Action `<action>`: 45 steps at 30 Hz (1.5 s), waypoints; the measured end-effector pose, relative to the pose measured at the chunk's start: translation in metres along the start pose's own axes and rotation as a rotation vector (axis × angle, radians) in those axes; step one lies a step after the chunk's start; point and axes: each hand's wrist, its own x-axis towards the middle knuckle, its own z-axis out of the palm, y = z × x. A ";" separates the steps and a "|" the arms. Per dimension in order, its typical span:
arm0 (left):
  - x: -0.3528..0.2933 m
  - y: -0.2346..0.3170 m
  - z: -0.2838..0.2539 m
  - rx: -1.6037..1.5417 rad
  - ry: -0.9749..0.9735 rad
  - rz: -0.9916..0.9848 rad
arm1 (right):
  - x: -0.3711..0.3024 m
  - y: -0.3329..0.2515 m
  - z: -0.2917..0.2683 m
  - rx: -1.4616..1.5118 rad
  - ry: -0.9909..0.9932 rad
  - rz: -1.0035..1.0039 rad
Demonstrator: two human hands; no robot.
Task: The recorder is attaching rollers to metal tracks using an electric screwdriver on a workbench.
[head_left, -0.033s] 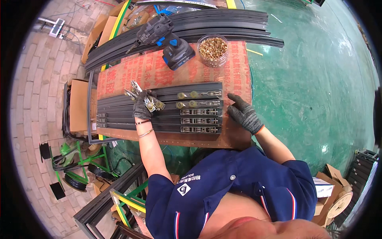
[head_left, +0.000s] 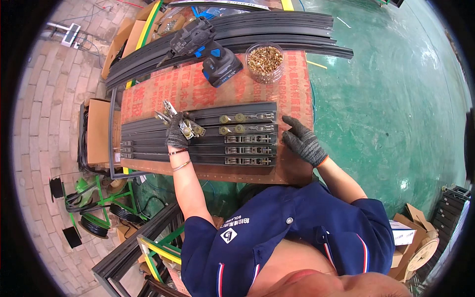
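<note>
My left hand (head_left: pixel 177 131), in a dark grey knitted glove, is closed around several metal roller assemblies (head_left: pixel 189 129) with yellowish wheels, held above dark grey metal profiles (head_left: pixel 208 143) lying side by side. Near the right ends of the profiles, two roller assemblies with yellowish wheels (head_left: pixel 239 118) rest on the upper ones. Lower down, several metal roller units (head_left: pixel 247 150) sit in the other profiles. My gloved right hand (head_left: pixel 304 142) is just right of the profile ends, fingers apart, holding nothing visible.
A board with red print (head_left: pixel 148 99) covers the worktable. Beyond the profiles lie a cordless drill (head_left: pixel 217 62) and a clear round tub of brass-coloured screws (head_left: pixel 265 62). More long dark profiles (head_left: pixel 277 32) cross the far side. A cardboard box (head_left: pixel 101 131) stands at the left.
</note>
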 end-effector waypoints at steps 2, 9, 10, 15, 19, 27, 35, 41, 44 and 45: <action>-0.001 -0.001 0.003 0.031 -0.005 -0.004 | 0.005 -0.006 0.004 -0.030 -0.039 -0.028; -0.004 -0.001 0.003 -0.017 -0.027 -0.003 | 0.014 -0.013 0.010 -0.213 -0.078 0.007; -0.003 -0.001 0.003 -0.019 -0.031 -0.006 | 0.015 -0.008 0.011 -0.170 -0.068 -0.022; -0.004 -0.001 0.004 0.057 -0.009 0.012 | 0.019 0.009 0.013 -0.076 -0.051 -0.086; -0.005 -0.003 0.005 -0.006 0.014 0.013 | 0.020 0.006 0.015 -0.040 -0.056 -0.045; -0.005 -0.002 0.005 0.026 -0.003 0.038 | 0.012 -0.018 0.007 0.063 -0.069 0.019; -0.049 0.020 0.022 0.051 -0.092 0.100 | 0.001 -0.034 -0.014 0.215 -0.041 0.035; -0.138 -0.006 0.094 0.209 -0.481 -0.189 | 0.001 -0.059 -0.009 0.350 -0.064 0.046; -0.156 -0.037 0.133 0.342 -0.703 -0.284 | -0.001 -0.078 -0.003 0.381 -0.087 -0.052; -0.158 -0.049 0.133 0.415 -0.733 -0.262 | -0.002 -0.082 0.000 0.362 -0.089 -0.095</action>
